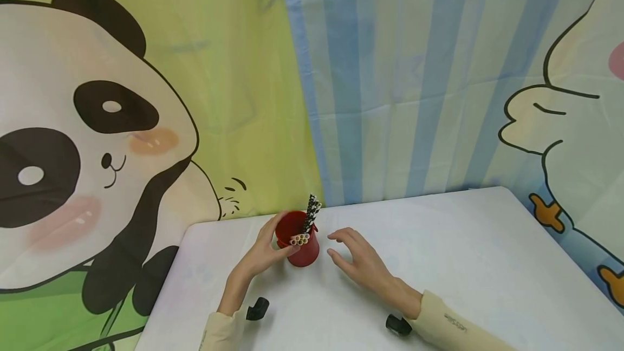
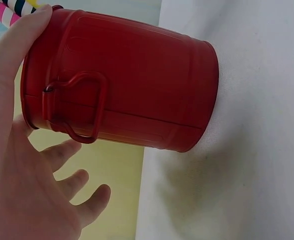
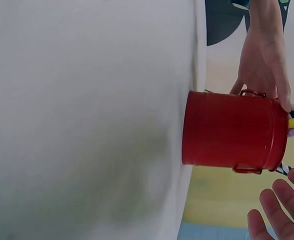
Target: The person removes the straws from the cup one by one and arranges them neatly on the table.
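Note:
A red metal bucket (image 1: 305, 254) with small side handles stands upright on the white table. Patterned paper straws poke out of it: black-and-white straws (image 1: 312, 213) rise at the back right, and several pale straws (image 1: 299, 239) show their open ends over the near rim. My left hand (image 1: 260, 259) holds the bucket's rim from the left, thumb at the near side, fingers spread round the far side. In the left wrist view, the bucket's side handle (image 2: 101, 110) hangs down below the thumb. My right hand (image 1: 363, 267) hovers to the right of the bucket, fingers apart, touching nothing.
The white table (image 1: 439, 248) extends to the right and toward me. Behind it hang a striped blue curtain (image 1: 390, 96) and a yellow-green panda print (image 1: 234, 96). Black wrist cameras (image 1: 257, 309) sit by both forearms.

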A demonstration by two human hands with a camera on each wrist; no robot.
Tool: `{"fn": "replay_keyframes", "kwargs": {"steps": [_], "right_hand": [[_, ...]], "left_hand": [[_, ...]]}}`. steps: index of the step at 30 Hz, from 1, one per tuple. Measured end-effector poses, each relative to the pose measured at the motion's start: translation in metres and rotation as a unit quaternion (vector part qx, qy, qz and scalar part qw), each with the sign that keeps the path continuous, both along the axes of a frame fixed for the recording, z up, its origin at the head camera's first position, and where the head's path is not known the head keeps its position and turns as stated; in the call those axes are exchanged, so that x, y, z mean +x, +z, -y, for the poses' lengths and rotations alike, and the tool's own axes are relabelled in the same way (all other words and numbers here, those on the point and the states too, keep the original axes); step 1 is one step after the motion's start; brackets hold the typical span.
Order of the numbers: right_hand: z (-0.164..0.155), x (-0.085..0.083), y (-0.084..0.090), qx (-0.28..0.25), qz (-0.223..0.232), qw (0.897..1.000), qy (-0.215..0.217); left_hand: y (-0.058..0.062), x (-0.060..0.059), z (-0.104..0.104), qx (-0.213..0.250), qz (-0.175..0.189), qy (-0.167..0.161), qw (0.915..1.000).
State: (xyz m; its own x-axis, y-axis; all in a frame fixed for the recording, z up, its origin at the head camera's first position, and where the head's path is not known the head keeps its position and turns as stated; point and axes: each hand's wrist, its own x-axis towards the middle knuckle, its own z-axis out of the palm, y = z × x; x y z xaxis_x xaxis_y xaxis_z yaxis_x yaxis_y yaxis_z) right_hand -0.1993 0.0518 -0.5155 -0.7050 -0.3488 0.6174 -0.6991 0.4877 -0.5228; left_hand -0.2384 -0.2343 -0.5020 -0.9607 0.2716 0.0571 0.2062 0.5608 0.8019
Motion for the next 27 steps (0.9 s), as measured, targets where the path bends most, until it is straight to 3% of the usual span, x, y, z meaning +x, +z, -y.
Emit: {"fn": "replay_keyframes", "kwargs": {"steps": [15,27], "right_hand": [[0.031,-0.009,0.02,-0.036,-0.031,0.998,0.032],[0.045,-0.014,0.028,-0.03,-0.029,0.999,0.035]], "left_hand": [[0.002,0.001,0.001,0.004,0.007,-0.007,0.9999],[-0.001,0.001,0.002,0.023,0.004,-0.016,0.9996]]}}
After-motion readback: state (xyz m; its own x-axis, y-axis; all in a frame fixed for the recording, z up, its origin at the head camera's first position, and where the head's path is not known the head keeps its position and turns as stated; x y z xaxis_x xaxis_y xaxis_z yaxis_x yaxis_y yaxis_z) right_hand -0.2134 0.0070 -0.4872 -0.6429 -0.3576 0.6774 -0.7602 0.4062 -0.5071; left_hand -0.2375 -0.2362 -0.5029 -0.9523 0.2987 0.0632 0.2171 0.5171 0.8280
